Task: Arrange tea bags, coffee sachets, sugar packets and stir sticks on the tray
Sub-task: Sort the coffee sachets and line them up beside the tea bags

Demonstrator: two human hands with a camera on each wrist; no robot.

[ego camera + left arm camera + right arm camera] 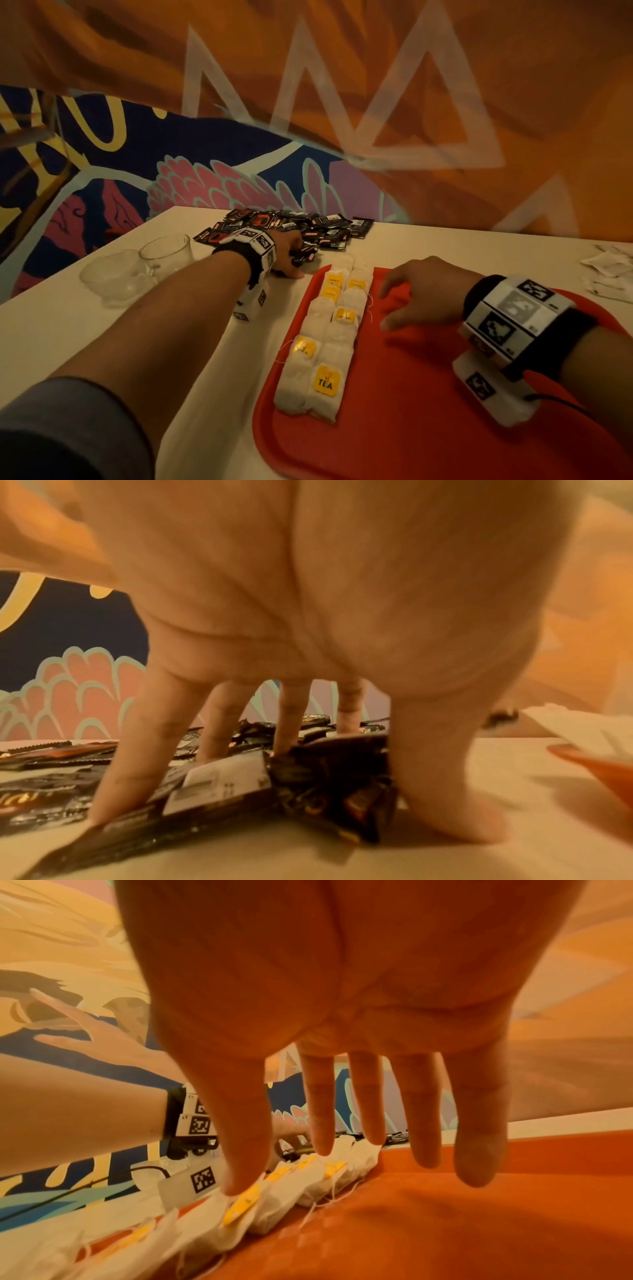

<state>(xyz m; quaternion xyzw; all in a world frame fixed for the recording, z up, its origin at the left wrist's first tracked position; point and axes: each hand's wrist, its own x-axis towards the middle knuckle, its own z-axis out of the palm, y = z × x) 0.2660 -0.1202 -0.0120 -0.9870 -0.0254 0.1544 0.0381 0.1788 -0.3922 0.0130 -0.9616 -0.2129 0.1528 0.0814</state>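
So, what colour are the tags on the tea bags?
Yellow; the tags show best in the head view.

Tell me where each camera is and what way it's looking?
Head: on the head, looking down at the red tray; both forearms and hands show.
Left wrist: under the left hand, facing the coffee sachets that its fingers gather.
Right wrist: under the right hand, facing the tea bags; the left forearm shows.
Shared: head and right wrist both see tray and tea bags.
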